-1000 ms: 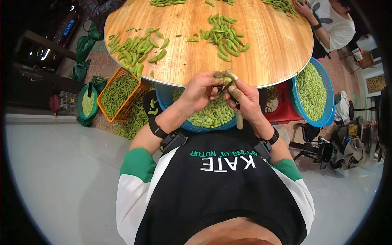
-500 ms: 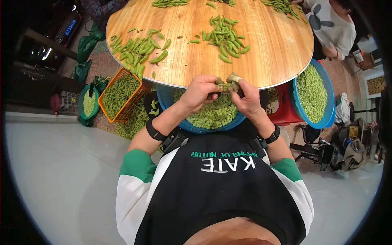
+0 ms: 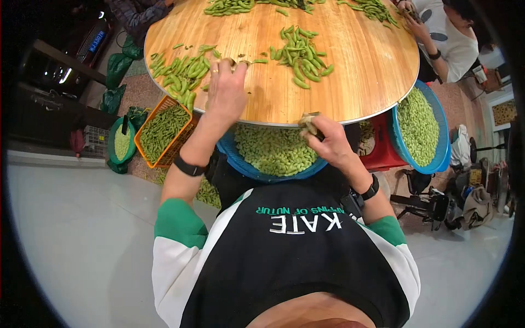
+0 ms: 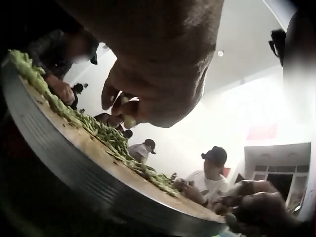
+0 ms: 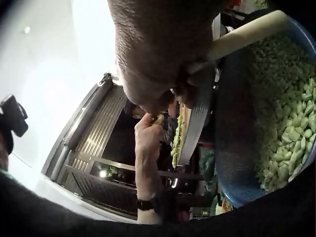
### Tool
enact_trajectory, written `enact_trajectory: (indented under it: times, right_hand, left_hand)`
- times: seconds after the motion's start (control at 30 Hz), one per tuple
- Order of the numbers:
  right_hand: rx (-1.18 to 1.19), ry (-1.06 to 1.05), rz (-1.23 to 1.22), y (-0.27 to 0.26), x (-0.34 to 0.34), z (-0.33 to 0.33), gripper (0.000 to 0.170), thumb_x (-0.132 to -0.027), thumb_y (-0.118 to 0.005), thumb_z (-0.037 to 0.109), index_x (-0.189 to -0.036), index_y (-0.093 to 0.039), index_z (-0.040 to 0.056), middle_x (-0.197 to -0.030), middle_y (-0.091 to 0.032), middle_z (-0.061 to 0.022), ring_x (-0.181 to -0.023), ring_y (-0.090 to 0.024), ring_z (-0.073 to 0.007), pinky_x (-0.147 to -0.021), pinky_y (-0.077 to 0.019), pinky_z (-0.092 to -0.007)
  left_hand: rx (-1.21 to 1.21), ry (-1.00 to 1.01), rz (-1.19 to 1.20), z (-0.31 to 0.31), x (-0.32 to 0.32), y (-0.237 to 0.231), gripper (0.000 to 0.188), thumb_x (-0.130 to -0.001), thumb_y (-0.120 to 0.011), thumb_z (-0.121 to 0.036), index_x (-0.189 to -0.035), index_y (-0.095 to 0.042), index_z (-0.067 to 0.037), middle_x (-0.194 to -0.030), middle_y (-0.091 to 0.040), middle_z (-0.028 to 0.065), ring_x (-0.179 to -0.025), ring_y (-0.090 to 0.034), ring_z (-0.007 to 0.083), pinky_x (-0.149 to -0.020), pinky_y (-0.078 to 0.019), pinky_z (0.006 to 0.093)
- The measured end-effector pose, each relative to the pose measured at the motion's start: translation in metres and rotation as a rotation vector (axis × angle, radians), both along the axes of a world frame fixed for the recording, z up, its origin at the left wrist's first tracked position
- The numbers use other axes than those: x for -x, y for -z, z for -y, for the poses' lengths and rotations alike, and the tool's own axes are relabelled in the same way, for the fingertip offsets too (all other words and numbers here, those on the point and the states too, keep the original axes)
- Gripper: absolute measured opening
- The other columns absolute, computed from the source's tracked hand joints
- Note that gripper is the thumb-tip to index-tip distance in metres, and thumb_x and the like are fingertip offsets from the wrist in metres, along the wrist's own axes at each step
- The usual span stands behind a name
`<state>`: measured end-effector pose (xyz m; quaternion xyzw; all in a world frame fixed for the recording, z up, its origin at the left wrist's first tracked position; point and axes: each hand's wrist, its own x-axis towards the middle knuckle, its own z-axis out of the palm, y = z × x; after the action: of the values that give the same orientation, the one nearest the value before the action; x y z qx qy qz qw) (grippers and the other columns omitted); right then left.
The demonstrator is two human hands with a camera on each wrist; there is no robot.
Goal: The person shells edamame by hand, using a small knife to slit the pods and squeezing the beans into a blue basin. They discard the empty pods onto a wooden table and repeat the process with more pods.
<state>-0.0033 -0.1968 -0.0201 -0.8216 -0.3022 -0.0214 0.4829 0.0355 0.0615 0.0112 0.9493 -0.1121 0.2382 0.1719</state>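
Over the table's left part, the left hand (image 3: pixel 227 93) reaches forward with bent fingers, beside a pile of green pods (image 3: pixel 183 71). In the left wrist view a small green piece (image 4: pixel 129 121) sits between the thumb and fingers of that hand (image 4: pixel 158 74); the right wrist view also shows green at its fingertips. The right hand (image 3: pixel 332 143) is curled at the table's near edge, above a blue basin (image 3: pixel 240 167) of shelled beans (image 3: pixel 276 150). It grips a tool with a pale handle (image 5: pixel 252 35), whose working end is hidden. Pale coverings show at its fingertips.
More pods (image 3: pixel 303 57) lie mid-table (image 3: pixel 361 71), with others at the far edge. An orange crate (image 3: pixel 190 128) of pods stands left, a second blue basin (image 3: pixel 445 139) right, beside a red stool (image 3: pixel 383 145). Another person (image 3: pixel 448 44) sits at the far right.
The left hand has left the right hand and moved forward and left over the table. The right hand remains near the table's edge, slightly lower.
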Motion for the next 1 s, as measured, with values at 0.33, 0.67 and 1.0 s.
enact_trajectory:
  times: [0.33,0.67,1.0]
  right_hand:
    - [-0.094,0.009,-0.198,0.006,0.005,0.002,0.026,-0.085,-0.057,0.009,-0.109,-0.057,-0.002,-0.077,-0.059,-0.013,-0.064,-0.056,-0.0241,-0.06,-0.0453,-0.0325]
    - [-0.638,0.019,-0.799,0.0,0.005,0.002,0.037,-0.097,-0.046,0.016,-0.132,-0.045,0.0032,-0.081,-0.059,-0.0049,-0.056,-0.048,-0.0063,-0.045,-0.0391,-0.0195]
    - [-0.944,-0.148,-1.06,-0.003,0.003,-0.006,0.027,-0.098,-0.047,0.018,-0.121,-0.05,0.0049,-0.084,-0.057,-0.0079,-0.056,-0.045,-0.0108,-0.044,-0.0353,-0.0205]
  left_hand:
    - [0.116,0.422,-0.022,0.082,-0.024,0.029,0.017,-0.078,-0.06,-0.009,-0.093,-0.057,-0.001,-0.087,-0.054,0.0202,-0.075,-0.06,0.0375,-0.067,-0.0508,0.0443]
    - [0.545,0.3,-0.318,0.058,-0.014,0.029,0.012,-0.082,-0.06,-0.003,-0.092,-0.055,0.0,-0.08,-0.059,0.0101,-0.07,-0.059,0.0225,-0.061,-0.0474,0.0325]
    - [1.213,0.543,-0.878,0.061,0.021,0.023,0.011,-0.09,-0.055,-0.004,-0.098,-0.061,0.0,-0.084,-0.061,0.0008,-0.067,-0.051,0.0048,-0.057,-0.0408,0.0193]
